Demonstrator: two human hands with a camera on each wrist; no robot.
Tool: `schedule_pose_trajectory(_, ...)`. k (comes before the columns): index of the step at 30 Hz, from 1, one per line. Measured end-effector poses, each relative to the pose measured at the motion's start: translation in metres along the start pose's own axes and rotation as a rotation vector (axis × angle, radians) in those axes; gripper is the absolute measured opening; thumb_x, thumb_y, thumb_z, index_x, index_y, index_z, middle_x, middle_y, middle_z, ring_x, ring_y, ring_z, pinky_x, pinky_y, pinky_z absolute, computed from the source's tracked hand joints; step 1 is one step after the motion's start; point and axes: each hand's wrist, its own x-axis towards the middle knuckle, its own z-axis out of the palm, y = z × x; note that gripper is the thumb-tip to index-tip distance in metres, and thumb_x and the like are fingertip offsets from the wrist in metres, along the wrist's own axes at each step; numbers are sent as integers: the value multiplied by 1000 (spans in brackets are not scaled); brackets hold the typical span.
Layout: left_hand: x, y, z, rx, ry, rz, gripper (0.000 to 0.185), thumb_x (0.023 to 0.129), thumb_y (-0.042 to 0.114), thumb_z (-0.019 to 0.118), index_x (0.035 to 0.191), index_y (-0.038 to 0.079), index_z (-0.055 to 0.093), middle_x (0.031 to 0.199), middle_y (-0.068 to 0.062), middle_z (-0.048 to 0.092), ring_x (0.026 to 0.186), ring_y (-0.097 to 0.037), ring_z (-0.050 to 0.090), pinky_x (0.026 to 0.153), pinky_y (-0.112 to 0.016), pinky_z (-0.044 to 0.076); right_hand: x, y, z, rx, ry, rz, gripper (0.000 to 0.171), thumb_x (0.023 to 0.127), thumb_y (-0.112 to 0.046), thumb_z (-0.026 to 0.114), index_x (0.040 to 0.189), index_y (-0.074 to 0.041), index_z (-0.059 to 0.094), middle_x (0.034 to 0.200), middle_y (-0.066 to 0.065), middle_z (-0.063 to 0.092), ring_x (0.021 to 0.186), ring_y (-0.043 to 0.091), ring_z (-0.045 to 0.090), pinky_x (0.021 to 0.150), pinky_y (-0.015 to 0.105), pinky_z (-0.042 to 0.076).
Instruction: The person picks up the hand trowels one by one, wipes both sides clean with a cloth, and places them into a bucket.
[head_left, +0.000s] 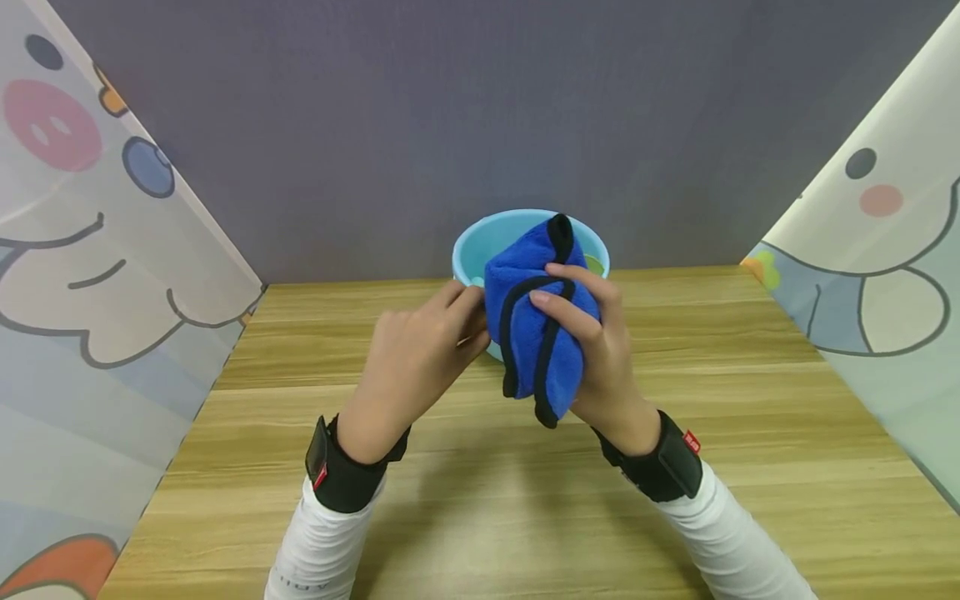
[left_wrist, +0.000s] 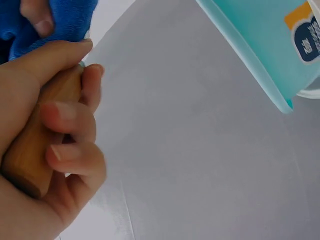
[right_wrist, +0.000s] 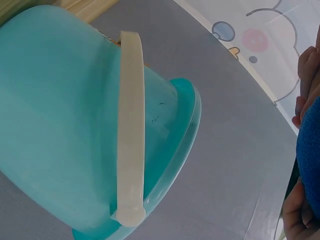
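blue cloth (head_left: 536,333) wrapped round something, held above the desk (head_left: 480,500) in front of the teal bucket (head_left: 480,242). right hand (head_left: 600,350) clutches the cloth; left hand (head_left: 412,358) grips a wooden handle (left_wrist: 35,145), likely steadying it for wiping.

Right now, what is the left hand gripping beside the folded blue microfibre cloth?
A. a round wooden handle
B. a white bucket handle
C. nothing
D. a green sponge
A: in the left wrist view the left hand curls round a round wooden handle, next to the blue microfibre cloth held by the right hand.
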Motion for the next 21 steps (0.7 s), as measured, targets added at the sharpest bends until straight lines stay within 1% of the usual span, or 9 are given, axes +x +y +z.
schedule_pose_trajectory(3, 0, -1, 2, 34, 34, 14, 25, 85, 25, 84, 95, 10, 66, 76, 3, 57, 52, -9, 50, 42, -28, 35, 0, 0, 0, 0, -10, 7, 38, 96, -30, 71, 125, -13, 53, 134, 24, 51, 122, 44, 58, 112, 41, 46)
schedule_pose_trajectory(7, 0, -1, 3, 36, 53, 27, 25, 85, 25, 83, 94, 9, 67, 74, 2, 57, 52, -9, 50, 42, -27, 36, 0, 0, -1, 5, -28, 28, 39, 96, -30, 71, 126, -12, 53, 134, 25, 51, 124, 45, 58, 113, 41, 45)
schedule_pose_trajectory(12, 1, -2, 5, 37, 61, 45, 27, 85, 25, 84, 97, 7, 67, 74, 2, 58, 52, -9, 51, 43, -27, 37, 0, 0, -4, 0, -66, 58, 43, 95, -34, 70, 129, -16, 51, 137, 23, 49, 128, 45, 55, 114, 43, 44)
schedule_pose_trajectory(16, 1, -1, 5, 40, 68, 55, 27, 84, 23, 84, 98, 7, 67, 74, 2, 59, 52, -9, 51, 42, -28, 37, 0, 0, -5, -10, -95, 73, 42, 97, -33, 68, 131, -15, 50, 138, 25, 48, 131, 45, 53, 114, 45, 44)
schedule_pose_trajectory(21, 0, -1, 4, 35, 54, 49, 25, 84, 20, 84, 97, 8, 68, 74, 2, 59, 52, -8, 51, 42, -27, 36, 0, 1, -5, -19, -122, 82, 43, 97, -34, 67, 132, -14, 50, 139, 26, 47, 133, 44, 53, 114, 46, 44)
